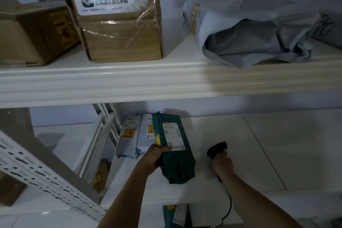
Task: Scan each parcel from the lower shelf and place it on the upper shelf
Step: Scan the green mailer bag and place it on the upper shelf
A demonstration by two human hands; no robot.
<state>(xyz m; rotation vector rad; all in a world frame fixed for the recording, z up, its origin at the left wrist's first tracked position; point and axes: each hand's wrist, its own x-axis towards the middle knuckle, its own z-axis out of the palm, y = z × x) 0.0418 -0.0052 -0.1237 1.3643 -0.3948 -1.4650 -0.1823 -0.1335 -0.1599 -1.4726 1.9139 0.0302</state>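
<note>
We hold the green parcel [174,151] above the lower shelf [240,153], left hand [154,157] gripping its side edge, right hand [222,163] wrapped around the black scanner [216,149]. Risks: the slick soft plastic bag could slip from the one-sided grip, or the scanner could miss the white label [173,136], since it points away. Two grey bags [137,135] wait behind; cardboard boxes [118,22] and a crumpled grey bag [249,35] sit on the upper shelf [111,77].

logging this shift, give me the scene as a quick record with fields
left hand: grips green parcel, label facing up
right hand: holds black scanner
lower shelf: two grey mailers standing behind the green parcel
upper shelf: two cardboard boxes, grey bags
stage: parcel not yet on upper shelf
</note>
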